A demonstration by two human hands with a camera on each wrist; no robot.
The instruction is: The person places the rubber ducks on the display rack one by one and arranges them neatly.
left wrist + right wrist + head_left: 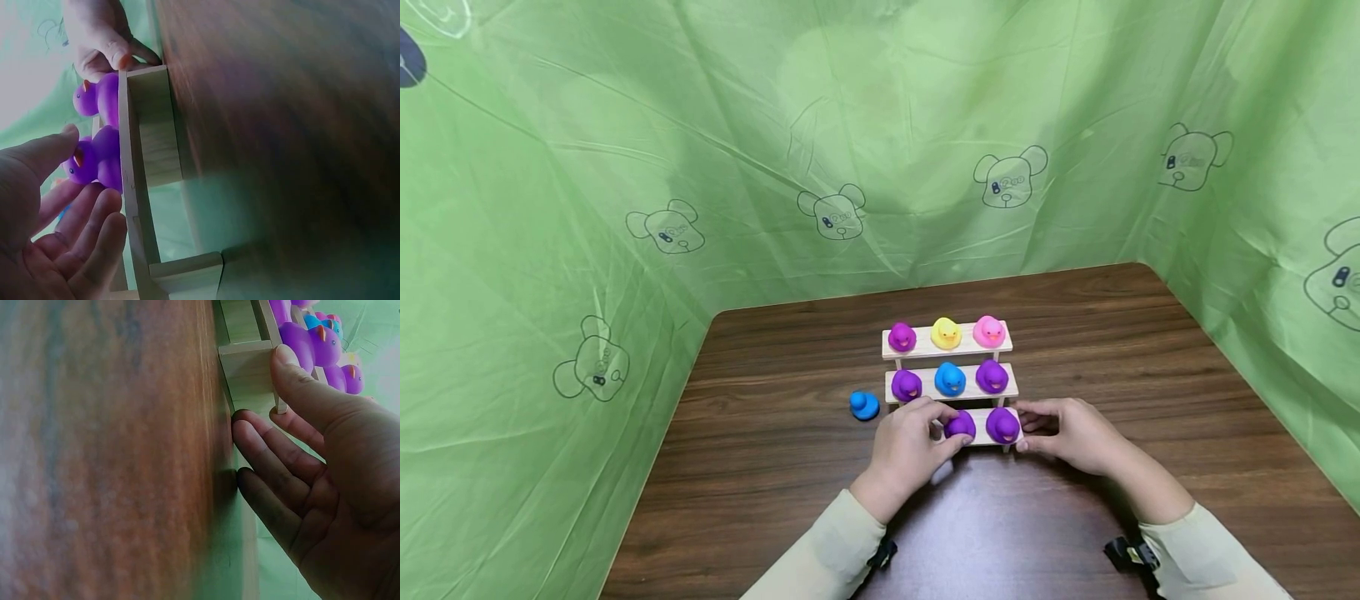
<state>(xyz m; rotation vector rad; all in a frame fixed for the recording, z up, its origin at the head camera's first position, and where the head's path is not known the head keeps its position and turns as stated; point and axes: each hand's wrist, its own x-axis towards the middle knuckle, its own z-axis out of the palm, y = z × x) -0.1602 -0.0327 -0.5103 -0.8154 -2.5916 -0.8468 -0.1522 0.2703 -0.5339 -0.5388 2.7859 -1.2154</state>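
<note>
A three-tier wooden shelf (977, 437) stands on the table, carrying rubber ducks. My left hand (913, 442) pinches a purple duck (961, 424) at the middle of the lowest tier, thumb in front and index finger behind; its other fingers are spread loosely in the left wrist view. Beside that duck sits another purple duck (1003, 425). At the tier's right end my right hand (1075, 433) holds the plank's corner between thumb (287, 359) and index finger. A blue duck (864, 406) rests on the table left of the shelf.
The middle tier bears a purple duck (906, 385), a blue duck (951, 379) and another purple one. On the top tier are a purple duck (902, 337), a yellow duck (946, 333) and a pink duck (989, 332). Green printed cloth (910, 125) surrounds the brown table (775, 467).
</note>
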